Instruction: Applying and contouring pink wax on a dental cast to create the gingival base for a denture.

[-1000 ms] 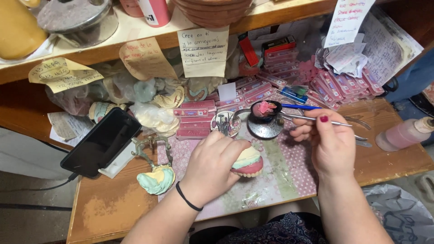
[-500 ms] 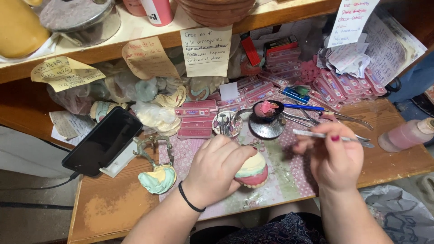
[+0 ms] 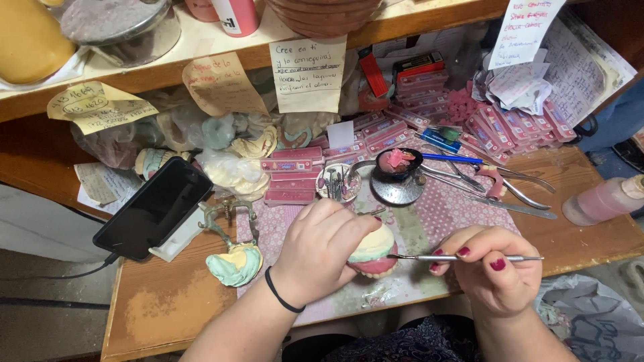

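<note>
While my left hand (image 3: pixel 322 245) grips the dental model (image 3: pixel 371 251), I work.
My right hand (image 3: pixel 496 268) pinches a thin metal tool (image 3: pixel 463 257), its tip touching the model above the table (image 3: pixel 174 315).

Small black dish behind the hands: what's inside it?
The small black dish holds a lump of pink wax-like material, heaped toward the middle. Its bottom is covered by the lump, so anything beneath cannot be seen. The dish sits on a round metal stand.

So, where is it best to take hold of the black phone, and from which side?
Grip the black phone across its two long edges, near the raised upper end, coming from above. It leans tilted on a white stand, so those edges look free, while a cable leaves its lower corner.
</note>
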